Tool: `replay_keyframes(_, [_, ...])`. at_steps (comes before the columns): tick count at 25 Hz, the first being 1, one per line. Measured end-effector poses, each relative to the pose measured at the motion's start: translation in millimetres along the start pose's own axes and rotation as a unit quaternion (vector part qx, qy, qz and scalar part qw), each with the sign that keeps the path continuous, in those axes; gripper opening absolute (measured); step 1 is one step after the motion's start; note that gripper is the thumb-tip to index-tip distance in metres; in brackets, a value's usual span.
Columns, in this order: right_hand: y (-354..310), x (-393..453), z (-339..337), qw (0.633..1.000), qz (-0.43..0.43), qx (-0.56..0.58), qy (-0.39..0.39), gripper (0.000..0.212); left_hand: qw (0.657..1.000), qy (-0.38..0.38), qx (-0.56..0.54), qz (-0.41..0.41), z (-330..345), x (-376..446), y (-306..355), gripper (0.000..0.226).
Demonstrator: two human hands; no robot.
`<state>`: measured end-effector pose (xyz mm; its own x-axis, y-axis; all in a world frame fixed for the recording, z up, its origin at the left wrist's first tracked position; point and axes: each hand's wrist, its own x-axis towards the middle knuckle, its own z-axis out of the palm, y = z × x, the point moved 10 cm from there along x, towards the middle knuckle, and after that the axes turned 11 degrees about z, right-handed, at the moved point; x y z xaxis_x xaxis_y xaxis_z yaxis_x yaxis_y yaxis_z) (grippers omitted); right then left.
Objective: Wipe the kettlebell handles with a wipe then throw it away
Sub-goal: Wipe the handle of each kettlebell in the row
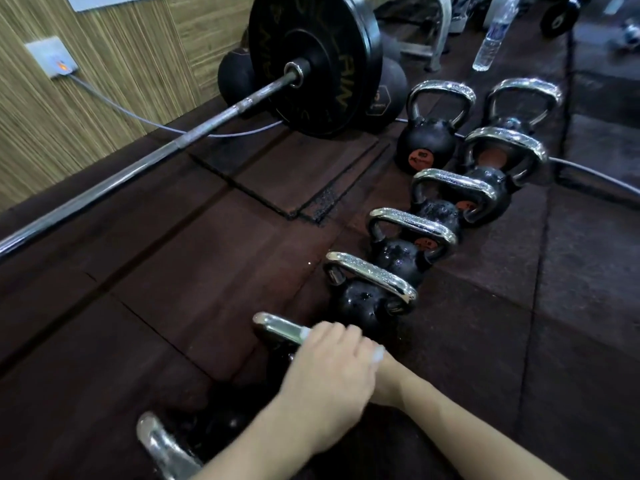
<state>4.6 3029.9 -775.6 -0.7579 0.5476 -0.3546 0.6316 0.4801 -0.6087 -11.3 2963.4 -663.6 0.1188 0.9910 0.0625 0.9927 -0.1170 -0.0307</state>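
Observation:
Several black kettlebells with chrome handles stand in a row on the dark rubber floor, running from the near left to the far right. My left hand [325, 375] curls over the handle of the second-nearest kettlebell [275, 327]. A white wipe [305, 333] peeks out at its fingertips, and another white bit shows by the wrist. My right hand [384, 379] comes in from the right; only its wrist side shows, the rest is hidden behind my left hand. The nearest kettlebell handle [156, 441] is at the bottom left. The following kettlebell [370, 282] stands just beyond my hands.
A loaded barbell [138, 168] with a big black plate [311, 60] lies across the floor on the left, medicine balls behind it. A water bottle [491, 39] stands at the back right. A grey cable [114, 105] runs from a wall socket across the floor.

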Motion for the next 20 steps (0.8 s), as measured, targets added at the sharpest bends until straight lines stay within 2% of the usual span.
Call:
replay_keyframes(1, [-6.2,1.3,1.4,1.0,-0.006,-0.002,-0.027,0.036,0.999,-0.023,0.001,0.029,7.6,4.7,17.3,0.019])
replay_keyframes(2, [-9.6,2.3,7.0,0.997,-0.009,-0.05,-0.059,0.036,0.998,-0.035,0.018,0.052,13.7,4.7,25.6,0.018])
replay_keyframes(3, [-13.5,-2.5,10.6,0.991,-0.019,-0.106,-0.079,0.037,0.998,-0.01,0.031,0.057,9.5,2.8,22.8,0.018])
replay_keyframes(5, [-5.6,-1.4,20.7,0.991,0.033,-0.056,-0.121,0.043,0.998,0.052,-0.012,0.029,-10.0,-6.3,-8.3,0.02])
replay_keyframes(7, [-7.7,1.0,14.3,0.994,0.036,0.038,-0.093,0.084,0.998,0.056,-0.03,-0.028,-20.5,-20.3,-53.9,0.028])
replay_keyframes(9, [-3.4,3.4,16.2,0.994,0.017,0.071,-0.087,0.119,0.995,-0.043,-0.011,-0.088,-8.0,-33.2,-97.3,0.046])
replay_keyframes(11, [1.0,4.7,19.8,0.993,0.019,0.076,-0.094,0.133,0.978,-0.133,-0.077,-0.144,8.4,-41.3,-125.9,0.078])
replay_keyframes(12, [2.0,4.6,20.0,0.992,0.018,0.076,-0.094,0.134,0.969,-0.136,-0.11,-0.172,10.2,-45.1,-131.5,0.082])
replay_keyframes(14, [2.1,5.6,22.9,0.992,0.006,0.069,-0.106,0.134,0.96,-0.177,-0.101,-0.192,14.2,-42.7,-127.2,0.05])
replay_keyframes(15, [6.2,7.3,25.1,0.992,0.012,0.068,-0.107,0.133,0.965,-0.197,-0.058,-0.163,6.4,-31.2,-115.8,0.038])
replay_keyframes(17, [12.1,10.2,28.3,0.993,0.017,0.061,-0.101,0.128,0.967,-0.241,0.029,-0.08,-1.4,-7.5,-79.6,0.03])
replay_keyframes(20, [8.8,14.8,29.7,0.996,-0.005,0.042,-0.077,0.103,0.966,-0.257,0.034,-0.021,7.2,20.6,-26.1,0.027])
